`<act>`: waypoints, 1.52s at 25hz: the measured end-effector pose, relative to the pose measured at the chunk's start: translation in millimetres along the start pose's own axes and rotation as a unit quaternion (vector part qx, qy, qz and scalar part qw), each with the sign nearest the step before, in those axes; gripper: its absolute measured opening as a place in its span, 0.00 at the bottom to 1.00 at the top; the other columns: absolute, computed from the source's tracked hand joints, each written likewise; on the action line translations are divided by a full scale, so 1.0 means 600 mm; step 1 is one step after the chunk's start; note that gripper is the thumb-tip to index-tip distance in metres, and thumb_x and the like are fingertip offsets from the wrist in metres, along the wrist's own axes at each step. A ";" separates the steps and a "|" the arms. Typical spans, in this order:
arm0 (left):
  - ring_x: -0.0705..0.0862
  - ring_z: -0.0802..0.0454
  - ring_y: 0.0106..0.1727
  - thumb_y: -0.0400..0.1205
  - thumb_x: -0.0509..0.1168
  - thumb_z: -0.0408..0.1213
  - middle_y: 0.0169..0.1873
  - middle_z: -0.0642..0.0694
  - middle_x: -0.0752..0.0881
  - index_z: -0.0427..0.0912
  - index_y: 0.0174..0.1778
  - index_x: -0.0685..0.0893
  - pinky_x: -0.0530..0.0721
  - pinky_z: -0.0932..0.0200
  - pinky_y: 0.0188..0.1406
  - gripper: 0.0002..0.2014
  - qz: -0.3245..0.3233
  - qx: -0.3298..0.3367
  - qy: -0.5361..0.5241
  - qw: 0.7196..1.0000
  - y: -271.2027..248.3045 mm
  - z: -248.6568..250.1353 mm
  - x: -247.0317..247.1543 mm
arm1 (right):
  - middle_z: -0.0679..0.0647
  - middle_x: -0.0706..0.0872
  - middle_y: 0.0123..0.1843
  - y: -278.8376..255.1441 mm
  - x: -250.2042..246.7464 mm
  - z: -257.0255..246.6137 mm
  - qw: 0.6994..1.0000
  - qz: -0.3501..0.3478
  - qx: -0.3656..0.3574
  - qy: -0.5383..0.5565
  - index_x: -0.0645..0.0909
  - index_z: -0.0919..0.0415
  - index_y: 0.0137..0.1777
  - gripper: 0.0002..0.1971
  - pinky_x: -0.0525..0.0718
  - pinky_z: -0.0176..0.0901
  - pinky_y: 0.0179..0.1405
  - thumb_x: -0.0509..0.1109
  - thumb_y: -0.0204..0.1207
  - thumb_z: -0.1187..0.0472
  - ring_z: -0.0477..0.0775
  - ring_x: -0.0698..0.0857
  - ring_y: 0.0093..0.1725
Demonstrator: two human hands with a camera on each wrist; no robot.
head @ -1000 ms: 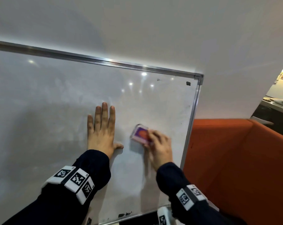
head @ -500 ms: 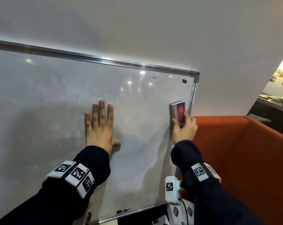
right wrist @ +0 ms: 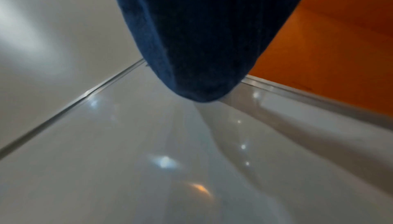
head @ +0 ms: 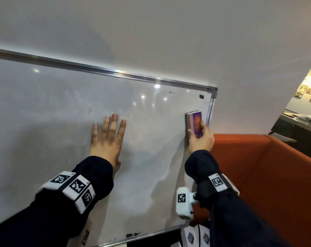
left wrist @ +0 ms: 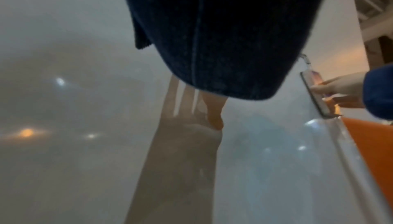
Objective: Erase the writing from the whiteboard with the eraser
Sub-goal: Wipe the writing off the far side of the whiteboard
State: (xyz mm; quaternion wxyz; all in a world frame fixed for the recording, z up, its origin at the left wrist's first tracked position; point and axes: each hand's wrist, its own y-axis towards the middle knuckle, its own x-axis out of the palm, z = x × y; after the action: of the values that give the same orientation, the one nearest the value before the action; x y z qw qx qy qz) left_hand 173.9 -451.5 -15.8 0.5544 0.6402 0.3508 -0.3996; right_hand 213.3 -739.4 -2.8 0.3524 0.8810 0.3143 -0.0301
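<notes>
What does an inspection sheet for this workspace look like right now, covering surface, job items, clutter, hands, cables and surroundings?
Surface: whiteboard mostly wiped, hazy smears; small dark marks near its top right corner and along the bottom edge.
Job's things: eraser flat on the board beside the right frame.
Clutter: nothing seen on the board.
Hands: left hand flat on the board, fingers straight; right hand grips the eraser.
Cables: thin black cable hanging below the right wrist camera.
Surroundings: white wall above, orange sofa to the right.
</notes>
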 end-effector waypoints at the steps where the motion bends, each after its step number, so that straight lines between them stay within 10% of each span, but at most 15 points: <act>1: 0.26 0.37 0.80 0.56 0.82 0.52 0.81 0.39 0.31 0.43 0.80 0.30 0.18 0.38 0.70 0.74 0.015 0.031 0.016 0.999 -0.004 -0.020 -0.006 | 0.59 0.81 0.67 0.014 -0.007 -0.003 0.998 0.020 0.062 0.011 0.78 0.59 0.73 0.28 0.72 0.49 0.68 0.78 0.73 0.57 0.63 0.77 0.66; 5: 0.60 0.33 0.77 0.46 0.86 0.44 0.74 0.36 0.67 0.38 0.79 0.61 0.38 0.40 0.78 0.64 0.081 0.025 0.050 0.995 -0.040 -0.112 -0.007 | 0.58 0.77 0.68 -0.027 0.034 -0.089 0.999 0.001 0.046 0.000 0.74 0.58 0.76 0.29 0.69 0.53 0.71 0.76 0.75 0.56 0.63 0.73 0.68; 10: 0.62 0.29 0.75 0.48 0.87 0.42 0.71 0.34 0.68 0.39 0.79 0.61 0.34 0.41 0.78 0.63 0.098 -0.057 0.063 0.992 -0.132 -0.235 -0.030 | 0.59 0.82 0.58 -0.166 0.133 -0.230 0.972 -0.081 -0.222 -0.008 0.80 0.59 0.70 0.27 0.78 0.52 0.54 0.79 0.71 0.59 0.63 0.76 0.52; 16: 0.61 0.30 0.76 0.50 0.86 0.41 0.72 0.35 0.66 0.40 0.79 0.58 0.33 0.40 0.78 0.63 0.046 -0.152 0.091 0.983 -0.285 -0.373 -0.061 | 0.53 0.86 0.49 -0.361 0.206 -0.297 0.902 -0.197 -0.373 -0.097 0.86 0.53 0.59 0.28 0.80 0.48 0.38 0.81 0.55 0.62 0.62 0.81 0.42; 21: 0.58 0.30 0.77 0.53 0.85 0.49 0.74 0.34 0.67 0.41 0.83 0.53 0.33 0.40 0.78 0.66 -0.038 -0.195 0.127 0.972 -0.397 -0.452 -0.037 | 0.50 0.83 0.39 -0.490 0.215 -0.300 0.873 -0.297 -0.340 -0.185 0.86 0.48 0.45 0.25 0.76 0.45 0.31 0.86 0.44 0.63 0.59 0.81 0.36; 25: 0.39 0.36 0.83 0.79 0.62 0.58 0.83 0.41 0.43 0.44 0.80 0.27 0.39 0.36 0.79 0.52 -0.203 -0.247 0.156 0.935 -0.480 -0.504 -0.050 | 0.53 0.79 0.61 -0.591 0.216 -0.310 0.822 -0.446 -0.285 -0.211 0.77 0.49 0.67 0.22 0.73 0.51 0.57 0.73 0.72 0.56 0.61 0.76 0.61; 30: 0.41 0.38 0.83 0.82 0.60 0.57 0.83 0.41 0.42 0.46 0.83 0.34 0.40 0.39 0.80 0.47 -0.327 -0.190 0.110 0.919 -0.515 -0.533 -0.005 | 0.52 0.82 0.58 -0.756 0.237 -0.311 0.740 -0.538 -0.338 -0.221 0.81 0.45 0.65 0.23 0.73 0.51 0.60 0.76 0.69 0.46 0.60 0.79 0.60; 33: 0.45 0.38 0.83 0.82 0.61 0.56 0.83 0.40 0.45 0.47 0.84 0.38 0.43 0.42 0.81 0.45 -0.368 -0.152 0.094 0.912 -0.522 -0.554 0.030 | 0.56 0.80 0.65 -0.818 0.264 -0.307 0.715 -0.565 -0.332 -0.244 0.77 0.50 0.71 0.26 0.71 0.53 0.67 0.74 0.71 0.60 0.63 0.75 0.68; 38: 0.54 0.39 0.81 0.82 0.61 0.51 0.81 0.40 0.53 0.46 0.84 0.48 0.54 0.45 0.80 0.39 -0.352 -0.112 0.054 0.928 -0.497 -0.585 0.077 | 0.55 0.81 0.62 -0.873 0.309 -0.297 0.687 -0.584 -0.358 -0.244 0.79 0.52 0.69 0.28 0.74 0.51 0.64 0.79 0.68 0.53 0.61 0.77 0.62</act>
State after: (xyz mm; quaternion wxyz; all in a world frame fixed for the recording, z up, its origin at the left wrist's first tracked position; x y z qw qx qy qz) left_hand -29.0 -62.4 -162.4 0.4262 0.4300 0.6253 -0.4923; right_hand 30.3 -236.4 -235.6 0.6163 0.2883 0.6548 -0.3289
